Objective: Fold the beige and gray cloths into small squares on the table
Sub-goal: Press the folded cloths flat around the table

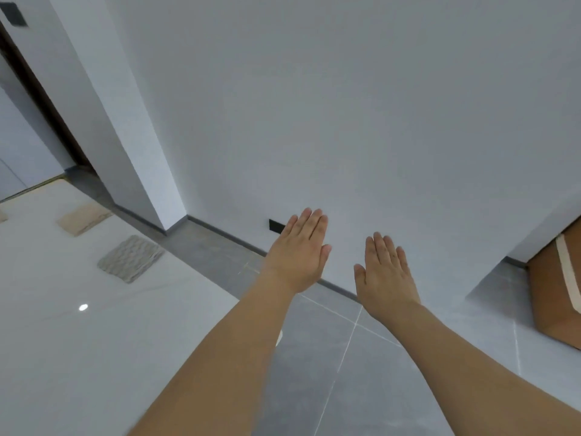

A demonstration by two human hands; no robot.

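Note:
A gray cloth lies folded into a small square on the white table, near its far right edge. Behind it a beige cloth lies folded into a small square too. My left hand and my right hand are stretched out in the air to the right of the table, above the floor, backs up and fingers straight. Both hands hold nothing and are well away from the cloths.
A gray tiled floor runs along the table's right side to a white wall. A brown cardboard box with tape stands at the right. A dark doorway opens at the far left.

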